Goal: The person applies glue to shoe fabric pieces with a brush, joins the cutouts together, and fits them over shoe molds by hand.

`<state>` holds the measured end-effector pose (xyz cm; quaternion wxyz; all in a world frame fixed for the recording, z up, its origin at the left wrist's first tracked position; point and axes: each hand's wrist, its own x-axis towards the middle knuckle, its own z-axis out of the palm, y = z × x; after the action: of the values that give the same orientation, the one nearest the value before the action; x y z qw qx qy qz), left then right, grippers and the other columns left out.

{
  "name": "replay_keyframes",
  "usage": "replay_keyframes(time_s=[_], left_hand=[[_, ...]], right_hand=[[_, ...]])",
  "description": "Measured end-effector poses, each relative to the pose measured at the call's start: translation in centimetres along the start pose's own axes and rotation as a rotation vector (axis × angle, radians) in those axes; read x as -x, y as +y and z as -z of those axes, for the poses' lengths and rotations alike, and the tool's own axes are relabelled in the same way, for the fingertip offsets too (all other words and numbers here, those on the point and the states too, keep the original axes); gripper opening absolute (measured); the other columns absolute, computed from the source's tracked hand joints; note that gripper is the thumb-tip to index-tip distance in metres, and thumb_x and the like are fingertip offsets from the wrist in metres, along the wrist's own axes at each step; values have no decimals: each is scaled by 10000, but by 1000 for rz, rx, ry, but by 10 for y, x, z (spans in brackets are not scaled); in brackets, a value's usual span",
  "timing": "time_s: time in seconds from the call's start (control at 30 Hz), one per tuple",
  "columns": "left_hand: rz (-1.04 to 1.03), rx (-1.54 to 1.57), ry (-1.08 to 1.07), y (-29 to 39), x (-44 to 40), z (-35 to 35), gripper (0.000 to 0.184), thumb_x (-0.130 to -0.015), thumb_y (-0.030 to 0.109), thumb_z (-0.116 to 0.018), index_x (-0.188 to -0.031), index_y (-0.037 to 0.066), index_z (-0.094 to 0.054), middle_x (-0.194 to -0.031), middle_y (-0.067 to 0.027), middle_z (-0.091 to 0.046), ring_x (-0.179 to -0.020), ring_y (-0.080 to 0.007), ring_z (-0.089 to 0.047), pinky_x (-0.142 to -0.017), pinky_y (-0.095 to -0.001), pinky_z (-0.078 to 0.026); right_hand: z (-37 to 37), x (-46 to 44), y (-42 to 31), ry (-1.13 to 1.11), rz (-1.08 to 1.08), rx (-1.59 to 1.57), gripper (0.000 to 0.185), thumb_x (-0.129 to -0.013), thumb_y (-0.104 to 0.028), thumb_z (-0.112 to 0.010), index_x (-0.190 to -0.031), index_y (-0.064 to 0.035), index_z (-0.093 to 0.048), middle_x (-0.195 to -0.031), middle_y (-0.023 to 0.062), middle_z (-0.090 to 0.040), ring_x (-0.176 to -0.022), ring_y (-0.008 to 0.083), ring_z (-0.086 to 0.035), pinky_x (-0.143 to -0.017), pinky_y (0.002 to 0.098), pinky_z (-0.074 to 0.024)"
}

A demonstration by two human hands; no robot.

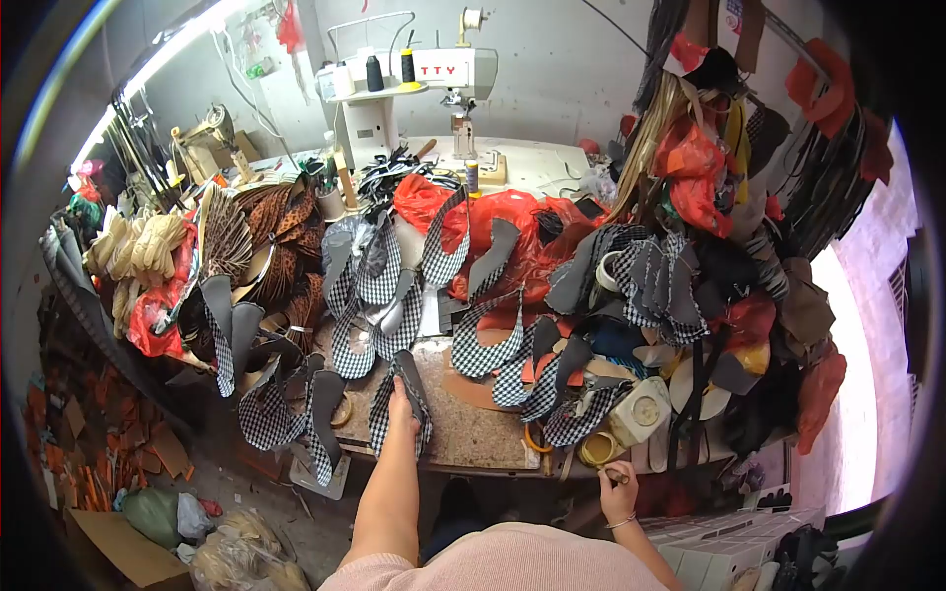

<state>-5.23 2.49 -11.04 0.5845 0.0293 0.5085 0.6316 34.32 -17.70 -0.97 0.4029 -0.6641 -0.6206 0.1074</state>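
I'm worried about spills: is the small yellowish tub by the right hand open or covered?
Open: the tub shows no lid over its mouth, and its yellowish inside is visible near the right hand.

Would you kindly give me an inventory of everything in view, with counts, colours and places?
Tube light: one, white, upper left
Sewing machine: one, white, at back
Spools: several, mostly black or white, around the machine
Bench: one, brown front, centre
Checked pieces: many, black-and-white with grey, across the bench
Spotted pieces: several, brown and black, left
Red plastic: several, red, back, left and right
Container: one, white, front right
Jar: one, yellowish, before the container
Cardboard: one, brown, floor left
Stick: one, brown, in the right hand
Left hand: one, bare, gripping a checked piece
Right hand: one, bare, beside the jar
Smaller clutter: uncountable
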Motion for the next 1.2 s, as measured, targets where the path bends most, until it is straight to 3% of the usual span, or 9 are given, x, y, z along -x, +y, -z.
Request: replay_keyframes(time_s=[0.03, 0.1, 0.27, 0.43, 0.67, 0.73, 0.77, 0.83, 1.2], left_hand=[[-3, 2, -7, -5, -6, -1, 525, -840, 451, -548, -1079, -16, -521, -966, -127, -601, -827, -220, -578, -741, -328, -466], [-296, -652, 239, -17, -20, 1, 563, -809, 456, -586, -1066, -41, -526, -986, -142, -601, -854, -232, -573, -754, -332, -448], [-119, -1682, -18, 43, 64, -53, 689, -699, 493, -622, -1092, -66, -531, -1111, -264, -542, -1048, -365, -530, -868, -398, -433], [-238, -1889, 46, 71, 125, -52, 509, -739, 419, -610, -971, -34, -593, -999, -243, -597, -966, -353, -574, -822, -420, -454], [-1167, -1287, 10, 51, 209, -26, 649, -707, 523, -648, -1021, -36, -549, -970, -199, -612, -913, -327, -586, -762, -398, -462], [-363, -759, -347, 53, 230, -22, 721, -720, 571, -617, -1113, -23, -512, -1062, -145, -595, -993, -261, -560, -840, -372, -438], [-230, -88, -503, 29, 216, -25, 736, -771, 627, -498, -1146, -5, -501, -1123, -101, -573, -1053, -220, -526, -897, -351, -407], [89, 136, -517, 50, 238, -48, 757, -801, 661, -381, -1155, 3, -504, -1118, -90, -577, -1046, -217, -529, -912, -353, -395], [110, 614, -913, 80, 284, -94, 535, -887, 482, -365, -1125, 37, -542, -1109, -83, -585, -1028, -232, -543, -919, -389, -386]], right_hand=[[2, 2, 2, 28, -17, -15, 208, -698, -10, -643, -862, -50, -522, -863, 126, -521, -790, 311, -541, -696, 356, -449], [4, 0, 5, 53, 6, -2, 209, -697, -13, -646, -862, -50, -523, -863, 124, -521, -791, 311, -541, -695, 352, -449], [-4, 2, 16, 0, 46, -9, 205, -699, -18, -649, -860, -48, -525, -869, 122, -518, -796, 315, -535, -701, 352, -449], [6, 1, 7, 89, -140, -159, 139, -733, -39, -641, -835, -16, -549, -809, 109, -550, -733, 241, -570, -674, 315, -453], [7, 1, 17, 111, -825, -943, 94, -842, -107, -579, -905, -67, -521, -815, 16, -525, -662, 108, -528, -590, 260, -489], [4, -4, 12, 99, -834, -1017, 98, -844, -118, -580, -907, -75, -518, -822, 13, -522, -660, 108, -526, -585, 257, -488], [3, -6, 8, 96, -845, -1082, 102, -847, -129, -581, -910, -84, -516, -829, 9, -520, -658, 108, -524, -580, 255, -486], [1, -11, 0, 67, -807, -1123, 103, -845, -128, -582, -910, -81, -518, -831, 8, -524, -668, 112, -533, -585, 264, -492], [37, -41, -46, 88, -808, -1402, 127, -833, -140, -596, -933, -86, -541, -859, 15, -577, -740, 147, -582, -659, 292, -515]])
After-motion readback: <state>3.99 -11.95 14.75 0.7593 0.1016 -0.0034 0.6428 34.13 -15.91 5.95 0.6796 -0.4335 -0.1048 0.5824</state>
